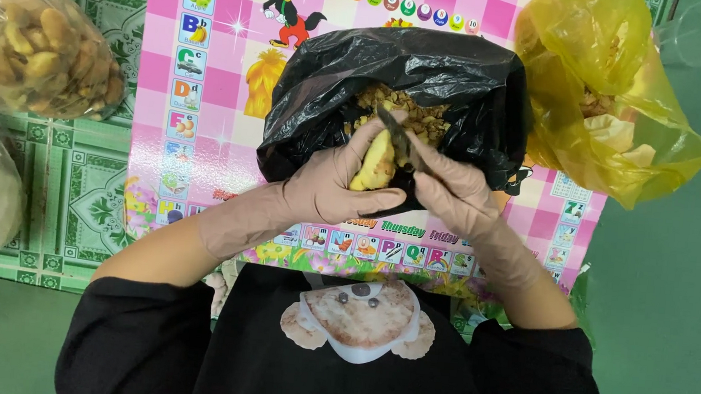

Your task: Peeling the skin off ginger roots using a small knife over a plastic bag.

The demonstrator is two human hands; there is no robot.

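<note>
The person sits over a pink checkered alphabet mat point(208, 83), both hands in thin beige gloves. The gloved left hand point(343, 190) is clenched around a pale yellow, lumpy root piece point(376, 164), held just above the near lip of an open black plastic bag point(429, 69) full of tan scraps. The piece's long axis runs upright, tilted slightly toward the bag. The gloved right hand point(452, 193) grips a small dark-bladed knife point(396, 135), whose blade slants across the piece's top from the right. The hands touch, with the piece lying between them. A yellow plastic bag point(621, 102) sits to the right.
</note>
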